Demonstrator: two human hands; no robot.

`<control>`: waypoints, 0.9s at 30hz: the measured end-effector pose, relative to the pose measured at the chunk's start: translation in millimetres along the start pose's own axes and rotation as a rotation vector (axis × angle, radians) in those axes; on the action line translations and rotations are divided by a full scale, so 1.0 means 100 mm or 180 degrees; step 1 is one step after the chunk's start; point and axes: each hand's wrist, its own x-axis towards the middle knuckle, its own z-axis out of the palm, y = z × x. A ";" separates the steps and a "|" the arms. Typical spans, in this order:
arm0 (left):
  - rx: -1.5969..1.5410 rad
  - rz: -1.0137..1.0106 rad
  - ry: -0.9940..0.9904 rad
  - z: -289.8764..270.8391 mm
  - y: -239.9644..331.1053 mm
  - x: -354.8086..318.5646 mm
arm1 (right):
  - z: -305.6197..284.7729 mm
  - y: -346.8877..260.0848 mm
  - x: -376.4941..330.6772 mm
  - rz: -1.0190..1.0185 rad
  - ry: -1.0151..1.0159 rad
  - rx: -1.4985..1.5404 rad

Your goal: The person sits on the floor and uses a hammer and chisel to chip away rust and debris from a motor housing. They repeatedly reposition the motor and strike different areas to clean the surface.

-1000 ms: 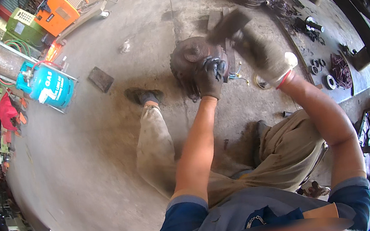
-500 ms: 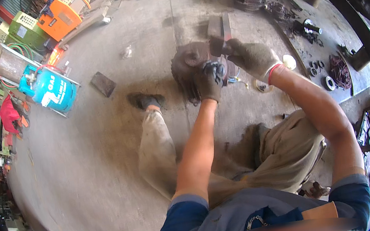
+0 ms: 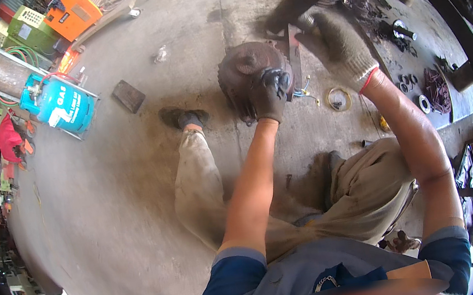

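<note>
**Hammer raised beside the rusty housing**

The left hand (image 3: 270, 92), in a dark glove, is clamping its fingers on the near rim of the round, rusty brown metal housing (image 3: 251, 74) lying on the concrete floor (image 3: 133, 179). The right hand (image 3: 343, 47), in a grey knit glove, is gripping a dark block-headed hammer (image 3: 295, 3), raised just right of the housing, its long axis slanting up-right.

Work gear all the way: the left hand (image 3: 270, 92) has a dark grey knit glove, the right hand (image 3: 343, 47) a lighter grey one with a red cuff edge. Navy short sleeves under a grey-blue vest-style top, baggy dusty khaki trousers, dark sock and worn dark shoe.
</note>
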 end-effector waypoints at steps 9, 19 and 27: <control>-0.0057 -0.0059 0.0131 0.00 0.02 -0.01 | 0.10 0.02 0.03 0.0122 -0.0382 -0.0865; 0.0101 0.0021 0.0137 -0.02 0.06 0.04 | 0.07 -0.08 0.03 0.0589 -0.0873 -0.0352; 0.0359 -0.0704 -0.0896 -0.02 0.04 0.03 | 0.13 0.06 -0.03 0.0855 -0.1760 -0.0932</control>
